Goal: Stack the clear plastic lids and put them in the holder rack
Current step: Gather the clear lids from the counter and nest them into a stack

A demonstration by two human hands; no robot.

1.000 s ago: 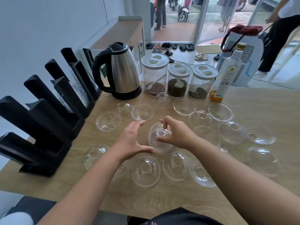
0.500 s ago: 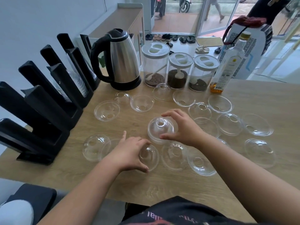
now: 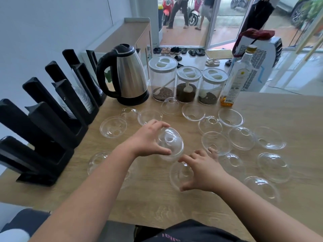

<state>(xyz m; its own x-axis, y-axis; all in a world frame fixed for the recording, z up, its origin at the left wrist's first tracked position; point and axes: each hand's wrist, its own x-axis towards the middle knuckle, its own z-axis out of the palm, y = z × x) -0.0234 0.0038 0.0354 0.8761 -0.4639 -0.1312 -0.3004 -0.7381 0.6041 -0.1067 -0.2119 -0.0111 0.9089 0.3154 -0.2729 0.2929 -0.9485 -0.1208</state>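
Observation:
Several clear dome lids lie loose on the wooden table (image 3: 157, 203), some dome up, some dome down. My left hand (image 3: 148, 139) holds a small stack of lids (image 3: 172, 145), tilted, just above the table's middle. My right hand (image 3: 203, 171) is lower and nearer, with thumb and fingers clasped around the rim of a single lid (image 3: 179, 173) that rests on the table. The black holder rack (image 3: 52, 126) stands along the left edge, and clear lids (image 3: 83, 100) sit in its rear slots.
A steel kettle (image 3: 130, 75) stands at the back, beside three lidded jars (image 3: 162, 79) and a glass bottle (image 3: 235, 79). A white appliance (image 3: 260, 65) is behind the table. More loose lids (image 3: 242, 137) spread to the right.
The stack went from my right hand to my left hand. My right hand dropped onto a lid near the front. My left hand rose from the front lid.

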